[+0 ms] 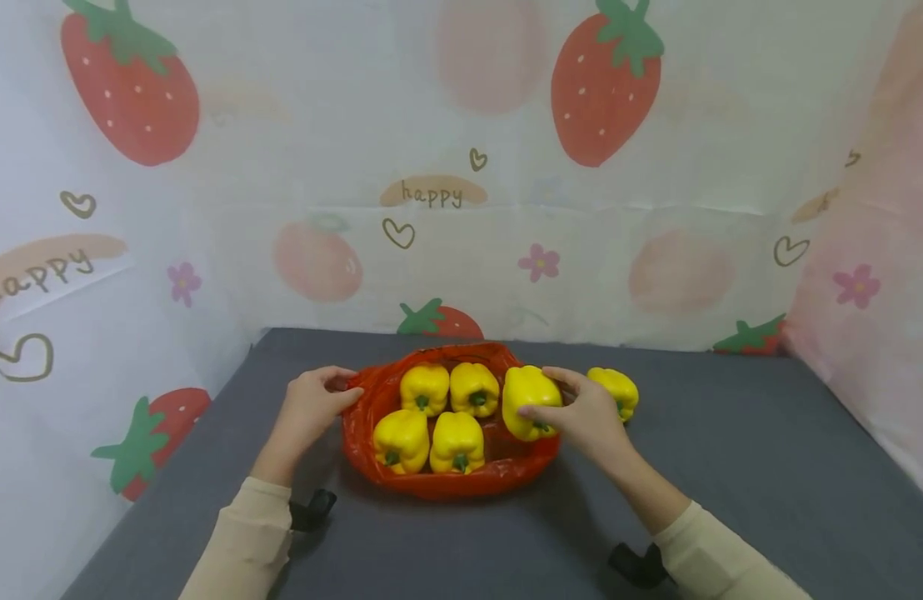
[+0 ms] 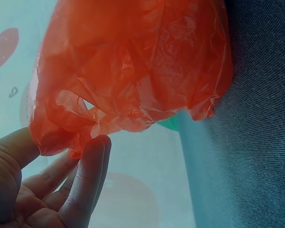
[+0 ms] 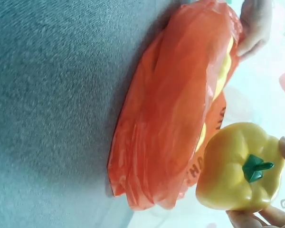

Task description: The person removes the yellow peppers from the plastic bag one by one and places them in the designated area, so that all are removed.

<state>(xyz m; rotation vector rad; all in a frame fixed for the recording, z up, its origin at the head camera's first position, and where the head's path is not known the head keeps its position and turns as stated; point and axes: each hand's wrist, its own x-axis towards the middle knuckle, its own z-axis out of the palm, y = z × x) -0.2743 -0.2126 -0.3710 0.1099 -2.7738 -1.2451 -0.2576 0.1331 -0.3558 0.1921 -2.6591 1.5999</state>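
A red plastic bag (image 1: 450, 485) lies with its mouth spread wide, several yellow bell peppers (image 1: 424, 389) inside in two rows. At its left edge, my left hand (image 1: 313, 410) pinches the rim; the left wrist view shows thumb and fingertips on the crinkled film (image 2: 128, 71). My right hand (image 1: 587, 417) grips another yellow bell pepper (image 1: 529, 398) between thumb and fingers, over the right side of the bag. In the right wrist view that pepper (image 3: 228, 166) has its green stem toward the camera, beside the bag's opening.
One more yellow pepper (image 1: 615, 390) sits on the grey tabletop (image 1: 731, 467), right of the bag and partly behind my right hand. White sheets (image 1: 461, 275) printed with strawberries and hearts stand behind and at both sides. Each wrist carries a black strap mount (image 1: 640, 567).
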